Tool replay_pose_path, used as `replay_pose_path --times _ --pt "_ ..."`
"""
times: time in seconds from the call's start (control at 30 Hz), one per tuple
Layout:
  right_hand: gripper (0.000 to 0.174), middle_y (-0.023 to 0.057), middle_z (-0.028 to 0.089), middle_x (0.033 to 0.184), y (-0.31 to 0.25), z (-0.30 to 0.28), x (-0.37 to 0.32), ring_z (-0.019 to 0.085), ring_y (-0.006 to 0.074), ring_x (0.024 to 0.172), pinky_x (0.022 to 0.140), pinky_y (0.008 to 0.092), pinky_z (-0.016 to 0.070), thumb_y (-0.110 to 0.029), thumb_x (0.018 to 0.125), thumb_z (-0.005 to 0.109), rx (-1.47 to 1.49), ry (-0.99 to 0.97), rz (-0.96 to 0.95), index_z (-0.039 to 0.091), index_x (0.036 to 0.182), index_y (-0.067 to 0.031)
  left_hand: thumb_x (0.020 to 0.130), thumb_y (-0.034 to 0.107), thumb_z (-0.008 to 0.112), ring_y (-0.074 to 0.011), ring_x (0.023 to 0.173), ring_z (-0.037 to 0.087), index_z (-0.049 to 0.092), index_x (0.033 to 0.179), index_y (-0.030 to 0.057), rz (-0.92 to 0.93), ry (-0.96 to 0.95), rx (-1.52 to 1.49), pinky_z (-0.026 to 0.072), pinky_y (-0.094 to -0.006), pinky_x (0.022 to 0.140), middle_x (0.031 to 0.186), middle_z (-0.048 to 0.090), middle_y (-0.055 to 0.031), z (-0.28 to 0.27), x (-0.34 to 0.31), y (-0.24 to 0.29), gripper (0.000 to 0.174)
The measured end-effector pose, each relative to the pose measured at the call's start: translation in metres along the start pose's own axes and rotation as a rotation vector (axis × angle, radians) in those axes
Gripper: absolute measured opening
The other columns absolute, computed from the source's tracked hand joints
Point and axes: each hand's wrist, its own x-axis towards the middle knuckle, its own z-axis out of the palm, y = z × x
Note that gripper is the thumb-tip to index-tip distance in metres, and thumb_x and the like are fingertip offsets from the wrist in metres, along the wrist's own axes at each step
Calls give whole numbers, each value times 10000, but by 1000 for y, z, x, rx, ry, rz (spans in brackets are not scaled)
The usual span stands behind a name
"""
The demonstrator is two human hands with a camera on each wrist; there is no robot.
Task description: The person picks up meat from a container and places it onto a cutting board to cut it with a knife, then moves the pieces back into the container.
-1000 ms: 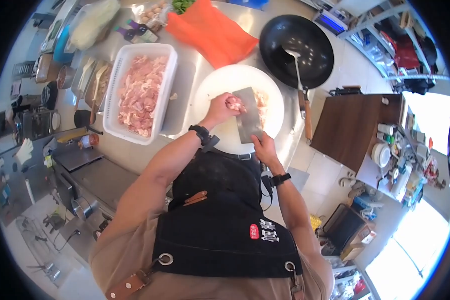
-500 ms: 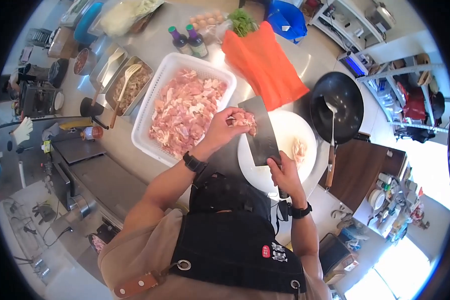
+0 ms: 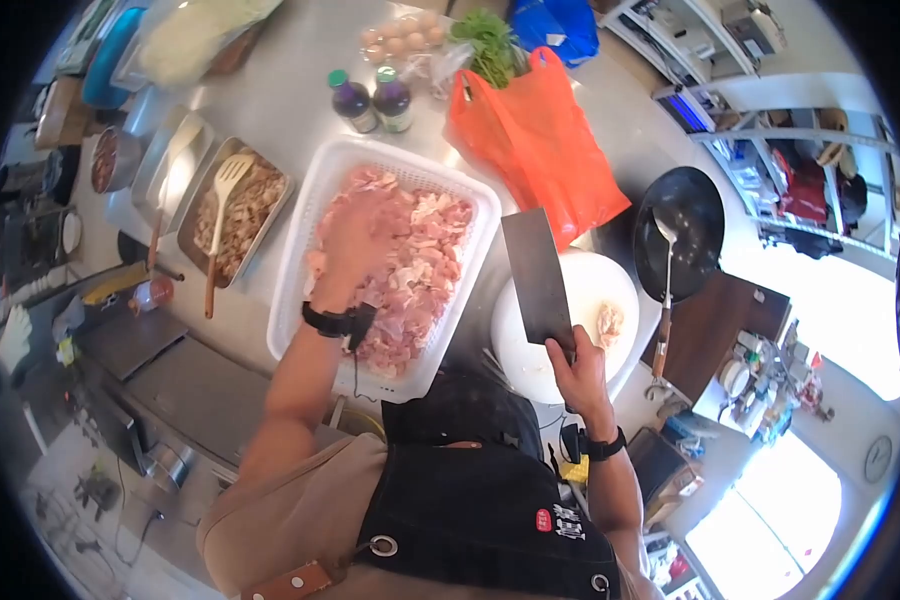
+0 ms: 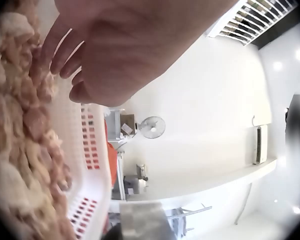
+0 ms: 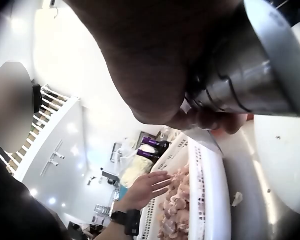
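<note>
2 hands are at work at a metal desk (image 3: 290, 115). The left hand (image 3: 358, 250) is over the raw meat (image 3: 425, 275) in the white basket (image 3: 295, 240); it is blurred in the head view, but both wrist views show its fingers open and apart, gripping nothing. Whether the fingertips touch the meat, I cannot tell.

The right hand (image 3: 583, 380) has its fingers closed round the handle of a cleaver (image 3: 538, 285). The broad blade points away from the person, over the near left part of a round white board (image 3: 530, 372). A small pile of meat (image 3: 610, 323) lies on the right part of the board, apart from the blade.

The basket stands left of the board, with its holed walls round the heap of meat. Further left, a metal tray (image 3: 187, 225) holds more meat pieces, with a slotted turner (image 3: 229, 185) lying across it. Beyond the basket stand 2 dark bottles (image 3: 371, 103) with green caps, near some eggs (image 3: 402, 40) and leafy greens (image 3: 487, 45). An orange bag (image 3: 550, 150) lies beyond the board. To the right is a black wok (image 3: 700, 215) with a long-handled ladle (image 3: 668, 250) in it.
</note>
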Motion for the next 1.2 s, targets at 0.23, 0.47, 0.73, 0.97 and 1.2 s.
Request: replay_pose_path --times 0.23,0.47,0.73,0.97,1.2 --pt "282 269 763 947 32 6 -48 767 416 843 690 427 569 -198 1011 728 6 66 308 584 1039 43 891 296 799 -376 1089 710 608 1392 116 -181 98 513 572 -514 910 1291 689 -168 -11 56 -24 566" --pt "297 272 761 957 36 14 -67 753 459 883 710 461 571 -221 1020 716 -27 101 346 582 1028 44 889 308 816 -361 1001 750 655 1249 145 -156 65 243 583 -470 840 1044 781 -144 -7 79 -53 427" --pt "275 267 744 920 56 20 -87 721 487 843 689 479 547 -198 1021 708 31 145 160 559 1026 33 939 -67 673 -178 1008 713 645 1209 41 7 124 -612 594 -286 825 1128 700 -73 -27 41 -11 292" --pt "265 255 711 832 92 12 -103 693 480 766 635 501 506 -180 1006 718 48 156 28 548 987 22 877 -113 532 -243 1176 672 530 1457 14 -142 117 -1440 588 -338 936 1523 555 -178 -50 -9 27 594" --pt "283 242 692 771 143 5 -131 671 464 688 578 501 473 -194 1004 722 74 195 -22 534 951 10 901 -72 506 -199 1089 693 488 1516 3 -269 184 -1493 620 -307 903 1506 576 -157 -24 -57 13 621"
